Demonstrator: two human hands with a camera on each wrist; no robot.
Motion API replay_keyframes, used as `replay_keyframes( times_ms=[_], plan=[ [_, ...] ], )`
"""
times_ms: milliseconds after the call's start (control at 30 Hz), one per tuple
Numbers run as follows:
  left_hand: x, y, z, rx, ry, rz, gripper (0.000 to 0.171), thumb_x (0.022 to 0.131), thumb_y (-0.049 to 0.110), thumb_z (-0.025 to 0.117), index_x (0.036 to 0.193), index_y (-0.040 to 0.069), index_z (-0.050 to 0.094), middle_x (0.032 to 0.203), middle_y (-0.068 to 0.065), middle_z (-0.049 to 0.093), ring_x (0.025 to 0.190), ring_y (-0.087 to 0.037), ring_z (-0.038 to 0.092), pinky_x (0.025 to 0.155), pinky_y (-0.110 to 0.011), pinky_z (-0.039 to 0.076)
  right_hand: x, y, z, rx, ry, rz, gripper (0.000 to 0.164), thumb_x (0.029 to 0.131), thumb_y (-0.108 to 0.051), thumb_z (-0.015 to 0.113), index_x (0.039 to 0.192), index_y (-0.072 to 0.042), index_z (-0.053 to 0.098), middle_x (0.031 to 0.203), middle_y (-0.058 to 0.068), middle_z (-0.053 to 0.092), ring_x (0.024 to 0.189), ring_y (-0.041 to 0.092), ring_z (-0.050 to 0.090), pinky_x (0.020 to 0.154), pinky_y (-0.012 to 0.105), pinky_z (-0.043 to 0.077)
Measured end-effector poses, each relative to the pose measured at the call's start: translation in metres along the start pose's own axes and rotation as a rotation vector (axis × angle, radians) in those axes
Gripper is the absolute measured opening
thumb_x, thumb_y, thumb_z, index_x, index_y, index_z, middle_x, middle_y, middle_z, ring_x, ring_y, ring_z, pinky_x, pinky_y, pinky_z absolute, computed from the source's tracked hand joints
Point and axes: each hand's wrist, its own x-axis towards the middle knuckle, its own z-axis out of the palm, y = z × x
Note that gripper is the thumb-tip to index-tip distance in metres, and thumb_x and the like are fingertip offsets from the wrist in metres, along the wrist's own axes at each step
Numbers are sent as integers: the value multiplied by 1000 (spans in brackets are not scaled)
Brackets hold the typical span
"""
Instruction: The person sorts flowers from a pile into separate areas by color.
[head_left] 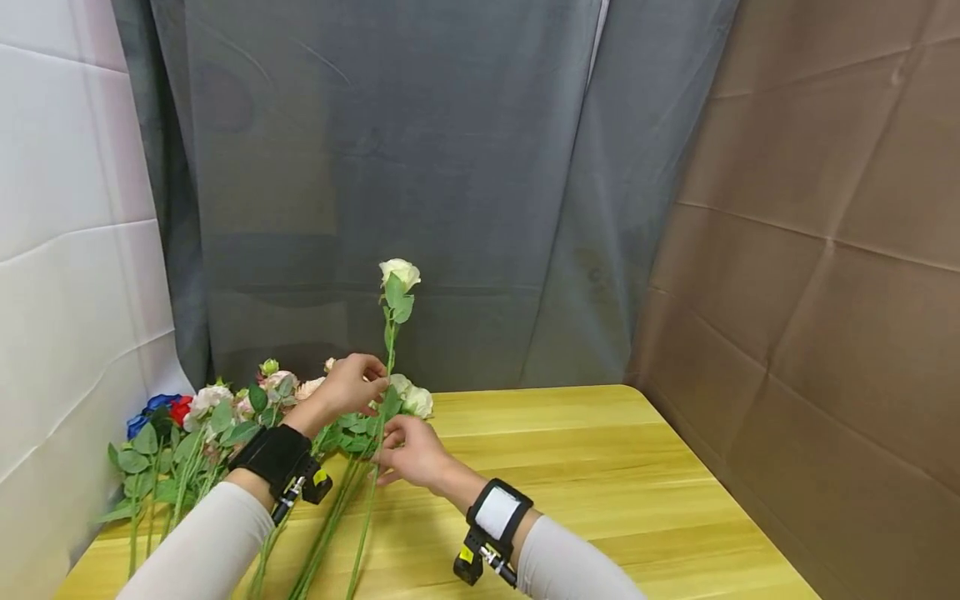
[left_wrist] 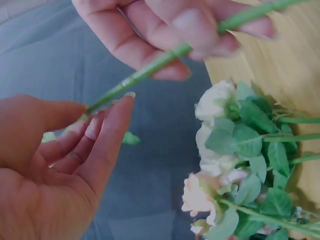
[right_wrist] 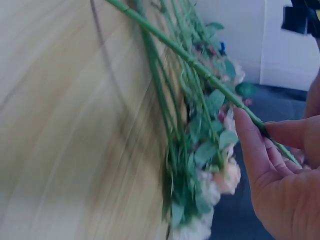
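A white rose [head_left: 400, 272] with a long green stem stands nearly upright over the table in the head view, its bloom above both hands. My left hand [head_left: 351, 385] pinches the stem below the leaves, between thumb and fingertips. Lower down, my right hand [head_left: 412, 452] holds the same stem between thumb and fingers. The left wrist view shows the green stem [left_wrist: 150, 67] slanting from one hand to the other. In the right wrist view, the thumb and forefinger of the right hand [right_wrist: 280, 175] meet around it. Behind the hands lie white roses [head_left: 416, 402], partly covered.
Several flowers lie along the table's left side: pale pink blooms [head_left: 277, 385], a blue flower [head_left: 153, 408] and a red flower [head_left: 180, 409]. Their stems point toward the front edge. The wooden table [head_left: 585, 483] extends right. A grey curtain [head_left: 450, 167] hangs behind.
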Motion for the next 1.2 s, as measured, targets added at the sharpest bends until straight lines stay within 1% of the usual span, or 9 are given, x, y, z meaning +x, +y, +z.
replay_keyframes(
  times_ms=[200,467,600,700,867,933,1033,1133,1200],
  plan=[
    [-4,-9,4,42,-22,6,18,105,9,56,114,-5,62,99,-17,63,79,-26,66,66,-36,62,-6,7,-38,-99,32,-17,29,94,9,62,121,10,52,93,19,63,77,40,72,69,48,63],
    [-18,-38,0,176,-43,-19,11,101,7,59,103,-2,65,90,-14,64,73,-23,64,63,-40,59,-35,19,-109,-243,87,2,42,95,9,61,133,16,45,99,24,63,78,37,72,70,49,63],
    [-24,-54,1,238,-79,-1,7,99,5,63,98,-1,65,84,-12,64,65,-21,60,60,-35,51,-54,27,-147,-304,137,44,42,95,8,62,132,17,45,97,22,62,76,33,71,70,48,63],
    [-28,-63,5,222,-104,-34,5,96,3,65,97,-2,65,81,-11,63,61,-21,56,58,-36,51,-69,32,-176,-348,165,68,40,93,9,62,128,18,46,93,21,63,73,31,70,69,49,63],
    [-36,-71,18,197,-152,-100,4,92,-2,67,93,-2,63,76,-7,57,57,-15,50,52,-35,53,-94,36,-221,-438,188,100,23,90,10,61,111,14,52,86,21,63,70,31,69,66,50,63],
    [-39,-74,23,211,-180,-115,10,91,-3,68,84,2,61,68,-4,50,53,-14,44,49,-30,45,-103,37,-237,-479,198,117,17,89,9,60,105,11,54,84,22,63,69,31,68,64,49,63],
    [-41,-78,30,240,-218,-145,32,90,-5,68,66,8,51,55,1,39,47,-13,35,50,-27,34,-114,39,-259,-533,211,150,13,90,8,61,101,9,54,84,21,63,68,31,69,63,48,63],
    [-43,-81,34,291,-236,-160,43,87,-6,70,55,11,46,47,3,37,43,-12,35,48,-26,33,-124,41,-277,-573,224,184,13,89,8,61,99,8,52,84,21,63,68,31,69,62,47,63],
    [-43,-81,35,305,-237,-188,42,85,-8,70,53,10,48,46,2,39,43,-13,37,47,-26,34,-130,43,-289,-596,238,209,15,88,9,61,100,9,52,85,21,62,67,31,69,62,47,63]
  ],
)
